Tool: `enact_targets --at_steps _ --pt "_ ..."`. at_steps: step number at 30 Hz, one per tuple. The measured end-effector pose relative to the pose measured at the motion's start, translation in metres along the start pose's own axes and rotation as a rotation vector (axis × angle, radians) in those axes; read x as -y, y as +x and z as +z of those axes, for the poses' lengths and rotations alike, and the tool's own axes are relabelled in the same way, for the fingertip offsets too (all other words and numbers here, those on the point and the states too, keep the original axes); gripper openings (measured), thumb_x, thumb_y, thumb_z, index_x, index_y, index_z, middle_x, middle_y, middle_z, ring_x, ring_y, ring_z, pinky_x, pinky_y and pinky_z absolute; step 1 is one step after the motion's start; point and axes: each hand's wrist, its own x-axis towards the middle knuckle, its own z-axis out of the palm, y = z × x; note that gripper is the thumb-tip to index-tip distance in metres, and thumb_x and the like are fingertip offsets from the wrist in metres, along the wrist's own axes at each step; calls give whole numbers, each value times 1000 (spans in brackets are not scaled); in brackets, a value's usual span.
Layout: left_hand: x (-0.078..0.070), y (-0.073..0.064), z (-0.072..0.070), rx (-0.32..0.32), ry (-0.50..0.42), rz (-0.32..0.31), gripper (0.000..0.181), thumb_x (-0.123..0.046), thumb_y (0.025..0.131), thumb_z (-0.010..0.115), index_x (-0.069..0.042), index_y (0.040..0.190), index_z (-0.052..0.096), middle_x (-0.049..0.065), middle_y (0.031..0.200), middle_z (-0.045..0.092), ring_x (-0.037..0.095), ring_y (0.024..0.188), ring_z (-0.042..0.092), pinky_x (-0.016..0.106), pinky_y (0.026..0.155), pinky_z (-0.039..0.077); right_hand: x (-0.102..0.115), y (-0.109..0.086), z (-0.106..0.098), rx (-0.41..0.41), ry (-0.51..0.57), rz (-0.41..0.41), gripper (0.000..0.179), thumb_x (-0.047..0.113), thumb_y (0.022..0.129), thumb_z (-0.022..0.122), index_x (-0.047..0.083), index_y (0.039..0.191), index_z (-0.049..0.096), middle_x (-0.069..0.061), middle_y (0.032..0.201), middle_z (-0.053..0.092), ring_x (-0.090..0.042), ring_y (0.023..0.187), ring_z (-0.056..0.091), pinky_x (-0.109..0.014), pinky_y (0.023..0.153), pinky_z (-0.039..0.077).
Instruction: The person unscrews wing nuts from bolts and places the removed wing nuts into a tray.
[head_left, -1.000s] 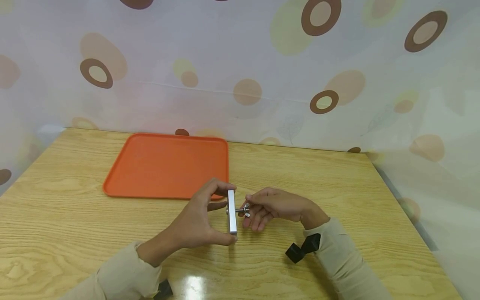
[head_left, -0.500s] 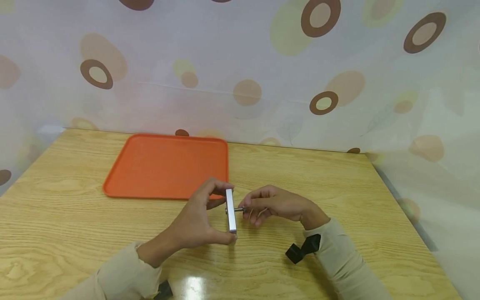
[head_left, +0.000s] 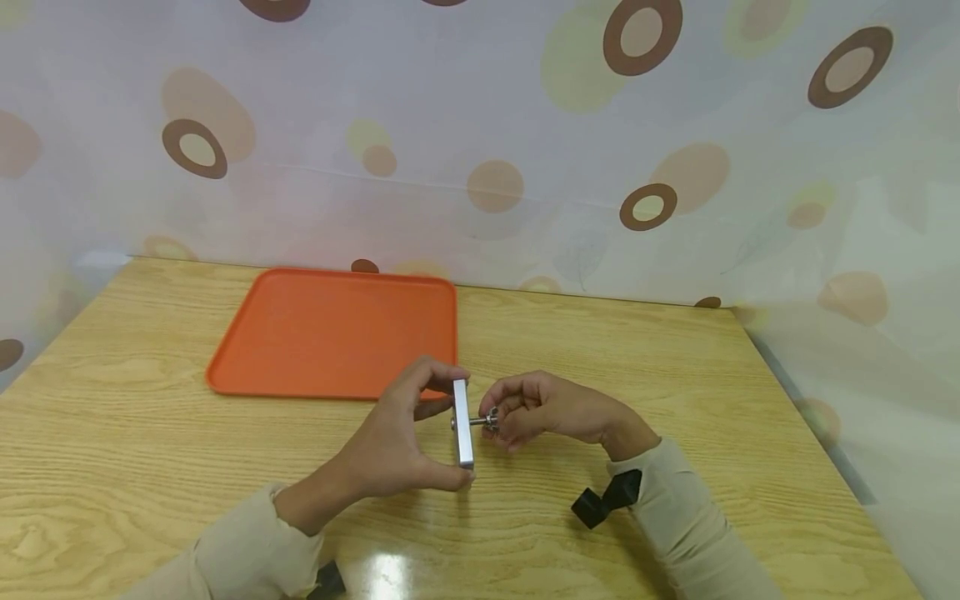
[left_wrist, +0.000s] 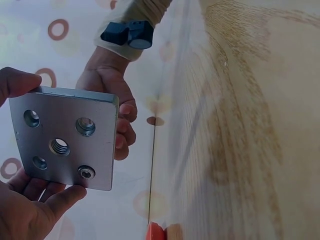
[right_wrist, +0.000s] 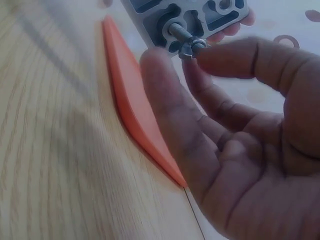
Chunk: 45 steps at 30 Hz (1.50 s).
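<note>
plate (left_wrist: 65,125): slvr-gry | tray (head_left: 337,333): orng | tbl (head_left: 600,342): yel woodgrain | wall (head_left: 450,108): wht, brn-ringed

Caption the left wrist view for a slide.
Left hand grips a metal plate, a bolt head filling one corner hole.

Shows a red-orange rectangular tray (head_left: 330,333) lying flat on a wood-grain tabletop (head_left: 637,358), left of centre and near the back edge, with a raised rim and rounded corners. Has a bright patch of reflected light (head_left: 387,575) on the tabletop's near part. Rises behind into a pale wall covering (head_left: 420,208), printed with tan, yellow-green and brown-ringed ovals plus a faint leaf motif (head_left: 581,254), and continues along both sides. Catches the tray's slanting edge again in the right wrist view
</note>
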Motion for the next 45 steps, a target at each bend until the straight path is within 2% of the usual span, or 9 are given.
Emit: enact_targets --at_steps 2,6,10,18,22,29,36,42,45 --pt "0 0 0 1 2 -1 76 -6 62 87 -6 129 49 13 128 52 31 122 52 40 109 54 1 0 1 -28 9 41 25 10 101 46 -1 120 58 -2 103 71 -15 93 70 -29 80 64" --pt "0 0 0 3 4 1 77 -7 63 87 -6 129 49 13 128 52 30 122 53 40 109 54 1 2 3 -61 83 106 36 23 106 37 2 115 64 -2 96 76 -12 81 73 -28 73 65" --pt "0 0 0 5 6 1 77 -7 63 87 -5 130 49 14 129 52 31 123 53 41 109 54 0 4 3 -53 118 120 37 30 107 41 3 108 66 -1 88 77 -10 72 72 -26 67 65" --pt "0 0 0 9 11 -6 77 -7 63 86 -6 131 49 13 128 51 29 123 52 42 109 54 1 2 2 -59 7 75 40 27 105 47 -7 118 62 0 93 74 -11 76 69 -26 71 63" --pt "0 0 0 11 11 -6 77 -7 63 86 -6 131 49 13 127 51 31 123 52 42 109 54 1 2 2 -70 -39 56 32 24 104 51 -2 117 63 -2 100 69 -14 80 68 -29 74 64" --pt "1 0 0 11 5 -11 77 -6 63 87 -6 131 49 13 127 51 31 123 53 40 109 54 0 1 2 -36 -16 17 27 15 97 61 0 119 60 -1 98 68 -14 80 67 -28 73 63" --pt "2 0 0 9 2 -3 78 -6 63 87 -6 131 48 13 128 51 35 123 52 41 109 54 -1 1 1 -18 -25 7 31 10 94 61 -3 122 56 1 96 67 -12 83 67 -31 76 64" --pt "1 0 0 7 10 0 78 -7 63 87 -5 131 49 12 127 52 31 122 53 41 109 54 -2 3 0 -85 3 70 42 39 104 48 1 118 62 -1 94 71 -14 79 70 -32 74 65" --pt "2 0 0 6 13 4 78 -7 63 87 -5 131 49 13 126 52 31 122 53 41 109 54 -3 5 0 -96 47 110 50 44 106 40 2 111 65 0 87 74 -11 73 71 -29 69 65"
